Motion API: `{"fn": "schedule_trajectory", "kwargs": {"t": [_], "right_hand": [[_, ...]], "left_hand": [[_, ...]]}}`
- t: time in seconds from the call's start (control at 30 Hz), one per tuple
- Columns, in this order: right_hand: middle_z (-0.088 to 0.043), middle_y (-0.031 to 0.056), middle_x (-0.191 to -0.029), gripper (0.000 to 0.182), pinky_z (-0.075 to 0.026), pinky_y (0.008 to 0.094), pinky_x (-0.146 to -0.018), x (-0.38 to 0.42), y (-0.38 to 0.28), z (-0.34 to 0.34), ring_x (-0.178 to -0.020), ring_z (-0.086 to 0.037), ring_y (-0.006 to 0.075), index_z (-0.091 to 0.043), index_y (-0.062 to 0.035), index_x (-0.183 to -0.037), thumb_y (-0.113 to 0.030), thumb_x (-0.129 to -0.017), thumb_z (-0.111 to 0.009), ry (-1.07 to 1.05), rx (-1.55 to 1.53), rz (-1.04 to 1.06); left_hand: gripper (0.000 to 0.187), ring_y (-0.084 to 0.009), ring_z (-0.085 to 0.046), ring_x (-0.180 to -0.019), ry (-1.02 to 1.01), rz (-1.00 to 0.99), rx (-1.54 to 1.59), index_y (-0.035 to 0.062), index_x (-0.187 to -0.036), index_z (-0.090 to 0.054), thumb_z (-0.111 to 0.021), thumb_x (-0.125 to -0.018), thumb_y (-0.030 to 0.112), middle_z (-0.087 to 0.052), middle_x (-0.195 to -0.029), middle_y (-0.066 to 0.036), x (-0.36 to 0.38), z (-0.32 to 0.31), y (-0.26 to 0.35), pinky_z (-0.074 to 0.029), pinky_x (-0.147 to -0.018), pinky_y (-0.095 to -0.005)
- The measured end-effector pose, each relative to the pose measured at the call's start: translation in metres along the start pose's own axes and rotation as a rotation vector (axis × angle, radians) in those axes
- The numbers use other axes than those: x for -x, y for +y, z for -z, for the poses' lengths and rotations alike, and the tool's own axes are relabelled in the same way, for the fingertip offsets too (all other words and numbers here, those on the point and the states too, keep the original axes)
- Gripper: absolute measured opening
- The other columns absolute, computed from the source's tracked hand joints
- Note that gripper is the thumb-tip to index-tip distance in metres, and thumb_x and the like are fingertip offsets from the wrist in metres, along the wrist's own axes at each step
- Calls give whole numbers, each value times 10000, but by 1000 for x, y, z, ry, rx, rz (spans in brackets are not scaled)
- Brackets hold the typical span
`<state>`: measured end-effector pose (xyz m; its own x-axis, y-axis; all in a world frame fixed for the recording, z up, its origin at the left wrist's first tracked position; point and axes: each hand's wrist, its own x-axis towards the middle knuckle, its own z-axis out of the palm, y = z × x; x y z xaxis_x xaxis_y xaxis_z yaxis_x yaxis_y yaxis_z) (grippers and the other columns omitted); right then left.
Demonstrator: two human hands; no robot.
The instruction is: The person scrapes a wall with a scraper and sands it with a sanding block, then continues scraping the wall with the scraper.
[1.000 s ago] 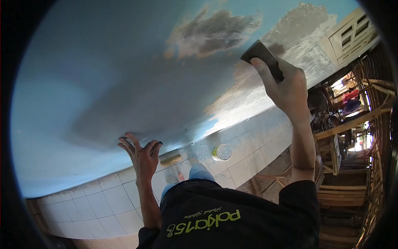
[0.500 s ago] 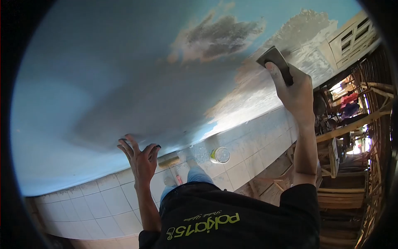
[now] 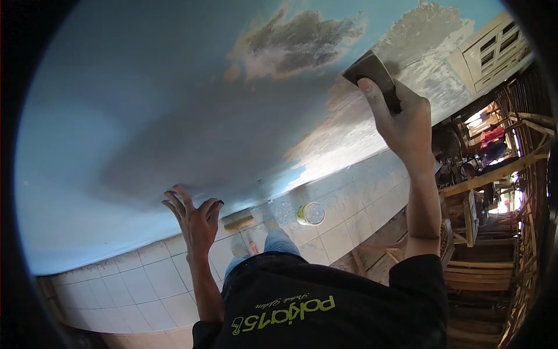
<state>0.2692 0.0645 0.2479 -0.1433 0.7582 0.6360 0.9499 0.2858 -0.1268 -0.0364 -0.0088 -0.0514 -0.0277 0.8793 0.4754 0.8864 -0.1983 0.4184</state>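
Clamped in the right hand (image 3: 407,125) is a dark scraper (image 3: 372,78), fingers wrapped over its back and the forefinger laid along it so that its broad edge presses against the blue wall (image 3: 145,104). It sits at the border of a bare patch (image 3: 372,122) where the paint is gone and pale, greyish plaster shows — a second patch (image 3: 302,41) lies just to the left and higher up. The left hand (image 3: 195,218) holds nothing; it is spread with fingers apart and braced flat on the painted surface, well apart from the tool.

Done well, I judge, this stroke wants the blade kept at a shallow angle to the wall, with even pressure from the forefinger, so that the edge lifts loose paint rather than gouging the plaster. Working from the ragged rim of the patch outward looks sensible, with the braced hand steadying the body.

Below the hands, the wall meets a band of pale tiles (image 3: 145,279). A small tin (image 3: 310,213) and a paint roller (image 3: 238,223) lie on the tiled floor near the person's feet. To the right stand wooden frames and furniture (image 3: 488,192), with a louvred shutter (image 3: 494,49) above.
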Motion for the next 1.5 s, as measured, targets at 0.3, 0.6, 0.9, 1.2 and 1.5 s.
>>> {"fn": "schedule_trajectory", "kwargs": {"t": [0.3, 0.6, 0.9, 1.2, 1.5], "right_hand": [[-582, 134, -511, 418, -448, 346, -433, 5, -11, -5, -410, -582, 290, -672, -18, -717, -402, -878, -718, -54, 14, -21], [-555, 113, -473, 468, -431, 367, -425, 13, 0, -7, -398, -577, 262, -655, -26, -676, -447, -873, -711, -34, 53, -68], [-540, 57, -494, 383, -379, 286, -431, 13, -3, -9, -420, -494, 105, -709, -5, -828, -382, -897, -712, -95, 121, -33], [-582, 89, -499, 473, -466, 386, -457, 6, -13, 0, -456, -625, 294, -657, -43, -690, -478, -873, -694, -108, 122, -96], [-585, 95, -507, 460, -475, 387, -466, 9, -12, -5, -459, -627, 289, -683, -40, -735, -479, -872, -695, -86, 139, -70]], "left_hand": [[157, -529, 76, -1436, -25, 10, 10, 202, -899, -761, -740, -844, 348, -2, -1612, -193, 1, 0, -1, -71, -1120, -728], [167, -526, 86, -1436, -4, 1, 15, 201, -895, -760, -743, -836, 356, 12, -1612, -192, 1, -1, 0, -63, -1114, -739], [165, -535, 82, -1432, 16, -14, 26, 195, -885, -765, -745, -834, 350, 10, -1613, -196, 0, 0, 1, -60, -1112, -739], [181, -540, 94, -1427, -40, 2, 57, 188, -896, -770, -757, -822, 352, 8, -1614, -193, 0, 7, 3, -69, -1118, -728], [185, -561, 89, -1418, -59, 16, 66, 188, -904, -769, -751, -827, 355, 2, -1603, -221, -2, 9, 6, -70, -1111, -734]]}}
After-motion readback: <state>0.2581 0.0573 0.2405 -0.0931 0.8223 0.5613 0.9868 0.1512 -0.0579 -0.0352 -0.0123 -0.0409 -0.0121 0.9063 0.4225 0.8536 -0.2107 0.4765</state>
